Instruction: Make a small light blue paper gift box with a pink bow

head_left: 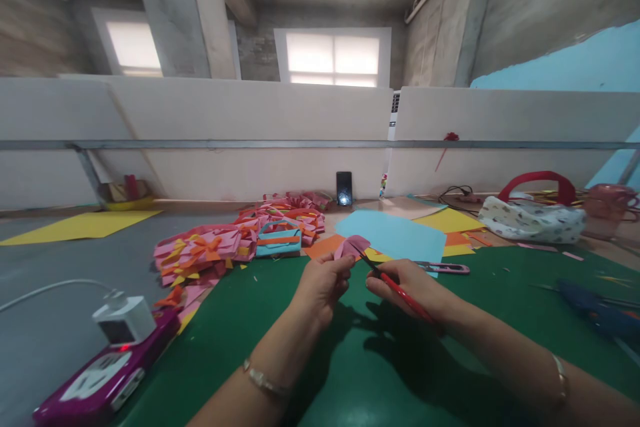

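A small piece of pink paper [345,249] is pinched in the fingers of my left hand [320,283], above the green mat [320,393]. My right hand [413,287] is closed around red-handled scissors [403,293]. The dark blades reach to the pink piece, close to my left fingertips; whether they are apart there is hard to make out. Just behind my hands lie a light blue sheet [390,233] and an orange sheet [324,247]. A utility knife [445,268] rests beyond my right hand.
Left of my hands are a pile of pink and orange paper pieces [215,243] and a small blue paper bag [278,241]. A purple power strip [110,373] with a white charger sits front left. A phone [344,188] stands at the back. A blue glue gun [595,303] lies right.
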Demonstrator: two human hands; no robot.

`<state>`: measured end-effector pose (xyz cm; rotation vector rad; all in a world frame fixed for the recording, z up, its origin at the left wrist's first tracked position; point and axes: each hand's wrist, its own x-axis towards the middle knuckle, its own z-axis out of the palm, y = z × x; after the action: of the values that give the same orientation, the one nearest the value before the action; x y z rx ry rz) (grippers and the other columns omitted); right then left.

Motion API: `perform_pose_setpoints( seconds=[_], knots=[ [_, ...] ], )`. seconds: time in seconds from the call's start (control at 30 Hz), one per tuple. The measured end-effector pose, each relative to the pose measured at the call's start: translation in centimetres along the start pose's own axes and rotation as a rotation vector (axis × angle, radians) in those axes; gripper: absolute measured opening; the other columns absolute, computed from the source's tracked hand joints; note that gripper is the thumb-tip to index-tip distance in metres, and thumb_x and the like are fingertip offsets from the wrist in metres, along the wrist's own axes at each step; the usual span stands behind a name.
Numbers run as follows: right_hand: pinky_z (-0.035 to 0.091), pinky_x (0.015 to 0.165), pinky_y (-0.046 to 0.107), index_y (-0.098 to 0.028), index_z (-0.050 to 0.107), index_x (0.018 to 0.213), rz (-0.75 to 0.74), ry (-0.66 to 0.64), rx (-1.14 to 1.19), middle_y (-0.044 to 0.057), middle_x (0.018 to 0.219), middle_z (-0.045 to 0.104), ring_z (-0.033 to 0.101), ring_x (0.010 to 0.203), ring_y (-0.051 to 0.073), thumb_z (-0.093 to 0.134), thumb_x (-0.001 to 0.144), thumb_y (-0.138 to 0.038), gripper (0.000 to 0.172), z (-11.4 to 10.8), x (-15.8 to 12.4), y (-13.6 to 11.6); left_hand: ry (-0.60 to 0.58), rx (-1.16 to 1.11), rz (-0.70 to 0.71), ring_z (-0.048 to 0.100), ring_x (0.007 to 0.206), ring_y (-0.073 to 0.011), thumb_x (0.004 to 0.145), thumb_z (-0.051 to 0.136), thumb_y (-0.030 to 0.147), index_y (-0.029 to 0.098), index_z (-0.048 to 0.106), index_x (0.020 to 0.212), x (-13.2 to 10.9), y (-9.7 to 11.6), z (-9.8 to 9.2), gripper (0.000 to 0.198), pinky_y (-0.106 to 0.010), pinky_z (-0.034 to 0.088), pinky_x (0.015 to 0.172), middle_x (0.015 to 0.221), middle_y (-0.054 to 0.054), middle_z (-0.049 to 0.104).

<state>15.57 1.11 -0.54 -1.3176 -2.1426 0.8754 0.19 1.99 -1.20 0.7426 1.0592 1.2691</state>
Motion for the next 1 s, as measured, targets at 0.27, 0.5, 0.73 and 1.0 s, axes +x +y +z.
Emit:
perform_pose_setpoints(
  seconds=[0.27,0.5,0.73,1.0],
  knots=[
    [0.021,0.042,0.019,-0.017,0.042,0.062,-0.007,-0.003,0.025,-0.005,0.055,0.032,0.028,0.05,0.007,0.046,0.08,-0.039,0.029,0.2,0.2,0.2,-0.042,0.044,-0.005,0.03,0.037,-0.0004,0.061,0.067,0.016,0.012,0.058,0.07,0.2,-0.4,0.0,0.014,-0.014,0.021,0.038,0.048,0.006,0.042],
    [0.023,0.041,0.018,-0.017,0.043,0.065,0.015,-0.01,0.077,-0.005,0.055,0.034,0.032,0.05,0.007,0.046,0.08,-0.041,0.029,0.3,0.2,0.7,-0.032,0.083,0.027,0.03,0.038,-0.001,0.061,0.067,0.018,0.012,0.06,0.075,0.2,-0.3,-0.1,0.018,-0.015,0.022,0.039,0.049,0.006,0.042],
    [0.024,0.042,0.017,-0.017,0.043,0.065,0.003,0.002,0.087,-0.006,0.055,0.032,0.03,0.05,0.007,0.047,0.08,-0.041,0.029,0.3,0.2,0.7,-0.028,0.05,0.016,0.031,0.039,-0.0008,0.062,0.067,0.018,0.012,0.058,0.072,0.1,-0.2,0.0,0.015,-0.014,0.022,0.039,0.049,0.006,0.043],
    [0.026,0.037,0.016,-0.019,0.044,0.07,0.145,-0.082,0.274,-0.006,0.054,0.038,0.033,0.044,0.006,0.044,0.078,-0.056,0.038,0.2,0.2,1.3,-0.115,-0.051,-0.055,0.033,0.039,-0.0003,0.06,0.069,0.016,0.012,0.057,0.066,-0.1,0.1,0.1,0.013,-0.011,0.023,0.038,0.047,0.006,0.042]
  ],
)
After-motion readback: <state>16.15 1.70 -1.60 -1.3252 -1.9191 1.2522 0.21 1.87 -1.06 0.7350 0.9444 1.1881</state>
